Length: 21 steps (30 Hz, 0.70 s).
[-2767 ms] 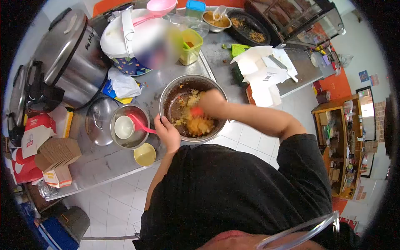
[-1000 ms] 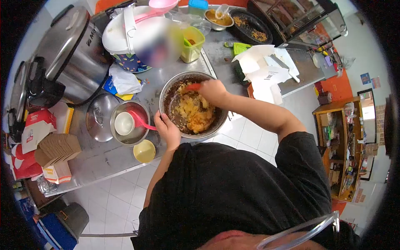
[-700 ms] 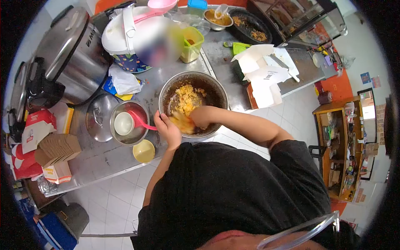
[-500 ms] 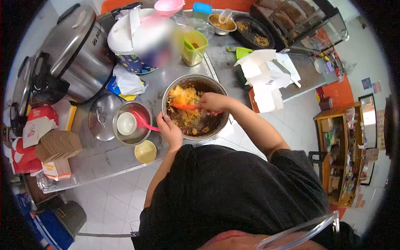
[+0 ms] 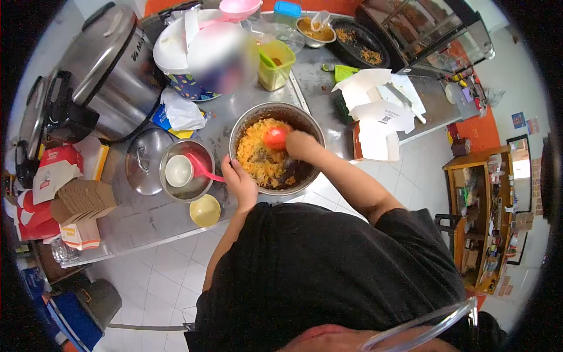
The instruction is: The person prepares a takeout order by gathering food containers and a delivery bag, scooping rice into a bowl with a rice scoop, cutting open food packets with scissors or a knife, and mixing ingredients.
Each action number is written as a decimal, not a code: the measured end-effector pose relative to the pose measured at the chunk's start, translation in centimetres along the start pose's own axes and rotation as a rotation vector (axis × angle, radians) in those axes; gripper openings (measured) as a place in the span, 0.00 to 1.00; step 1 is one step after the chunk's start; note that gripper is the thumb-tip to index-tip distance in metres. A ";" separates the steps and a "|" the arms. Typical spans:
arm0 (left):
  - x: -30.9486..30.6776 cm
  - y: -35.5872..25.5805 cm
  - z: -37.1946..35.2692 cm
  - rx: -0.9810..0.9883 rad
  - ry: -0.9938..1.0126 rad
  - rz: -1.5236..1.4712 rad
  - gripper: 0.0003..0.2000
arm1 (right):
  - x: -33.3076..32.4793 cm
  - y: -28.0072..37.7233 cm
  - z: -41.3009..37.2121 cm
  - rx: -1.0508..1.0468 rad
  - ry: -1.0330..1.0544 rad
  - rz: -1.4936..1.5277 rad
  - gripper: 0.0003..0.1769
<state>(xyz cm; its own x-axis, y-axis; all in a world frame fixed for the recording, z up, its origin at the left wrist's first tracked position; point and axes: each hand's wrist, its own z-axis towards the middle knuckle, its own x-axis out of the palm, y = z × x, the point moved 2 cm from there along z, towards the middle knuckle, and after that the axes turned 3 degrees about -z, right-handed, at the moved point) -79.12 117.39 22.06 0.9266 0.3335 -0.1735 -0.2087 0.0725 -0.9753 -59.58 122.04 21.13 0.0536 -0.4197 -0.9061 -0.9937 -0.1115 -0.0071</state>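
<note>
A metal pot (image 5: 233, 130) holds yellow-orange rice (image 5: 258, 170), with brown residue on its inner wall. My left hand (image 5: 241, 185) grips the near-left rim, thumb and fingers closed on the edge. Over the pot's right side, my right hand (image 5: 302, 145) is closed round the handle of a red spoon (image 5: 275, 138). Its head lies over the rice, slightly smeared by motion, and the handle is mostly hidden by the fingers. Just left of the pot, a steel bowl (image 5: 202, 189) contains a small white bowl (image 5: 178, 171) and a pink ladle (image 5: 202, 167).
A yellow bowl (image 5: 204, 211) sits near the table's front edge. Behind stand a green container (image 5: 275, 67) and a white-lidded bucket (image 5: 176, 53). Open paper boxes (image 5: 378, 146) and a knife (image 5: 404, 100) are at right. A large cooker (image 5: 120, 82) fills the back left.
My right hand has shifted slightly right, and the spoon's head has turned and moved right. The rice looks gathered more toward the pot's left. My left hand stays on the rim.
</note>
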 end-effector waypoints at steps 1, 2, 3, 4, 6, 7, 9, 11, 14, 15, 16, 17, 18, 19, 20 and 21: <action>0.0 0.0 -0.1 0.006 0.010 -0.017 0.12 | 0.0 0.2 -0.6 -0.092 0.081 0.006 0.09; 0.0 -0.1 0.1 0.016 0.014 -0.039 0.12 | -0.9 0.5 -1.1 -0.186 0.155 0.006 0.09; 0.1 -0.1 0.1 0.020 0.015 -0.040 0.12 | -3.3 0.5 -1.5 -0.184 0.151 0.006 0.09; 0.0 0.2 0.0 0.014 -0.005 -0.010 0.12 | -6.3 0.4 -1.9 -0.103 0.155 -0.009 0.08; 0.3 0.3 0.0 0.007 -0.035 0.007 0.12 | -8.1 0.5 -1.7 -0.022 0.155 -0.040 0.08; 0.2 0.5 0.0 -0.013 0.010 0.011 0.12 | -7.9 1.9 -1.2 0.011 0.047 -0.142 0.07; 0.1 0.7 0.2 -0.024 0.065 0.023 0.12 | -7.1 5.2 -1.0 -0.049 -0.196 -0.323 0.06; 0.2 0.6 0.3 0.032 0.037 0.019 0.11 | -6.4 8.0 -3.2 -0.328 -0.288 -0.379 0.05; 0.2 0.3 0.2 0.021 0.004 -0.011 0.11 | -5.2 9.4 -7.1 -0.529 -0.148 -0.286 0.06; 0.2 0.3 0.2 0.015 -0.001 -0.010 0.11 | -5.2 9.0 -8.0 -0.543 -0.061 -0.227 0.07; 0.2 0.2 0.1 0.000 -0.002 -0.022 0.11 | -5.8 8.2 -8.2 -0.547 -0.056 -0.228 0.07; 0.2 0.2 0.0 -0.014 -0.002 -0.035 0.11 | -7.5 6.9 -8.0 -0.447 0.078 -0.299 0.07; 0.2 0.1 -0.1 -0.019 0.001 -0.034 0.11 | -8.5 5.5 -7.3 -0.341 0.211 -0.365 0.08; 0.1 -0.1 -0.1 -0.003 0.016 -0.010 0.11 | -8.9 4.1 -5.8 -0.329 0.117 -0.389 0.08; 0.2 -0.2 0.0 0.015 0.030 0.012 0.11 | -9.0 2.8 -4.2 -0.315 0.018 -0.417 0.09; 0.3 -0.1 0.0 0.016 0.029 0.010 0.11 | -8.7 1.9 -3.0 -0.315 0.018 -0.419 0.09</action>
<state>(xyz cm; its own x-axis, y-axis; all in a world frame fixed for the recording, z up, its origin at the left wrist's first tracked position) -78.79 117.48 22.05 0.9331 0.3071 -0.1871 -0.2224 0.0842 -0.9713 -61.62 122.79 30.30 0.4445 -0.2958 -0.8455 -0.8092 -0.5376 -0.2372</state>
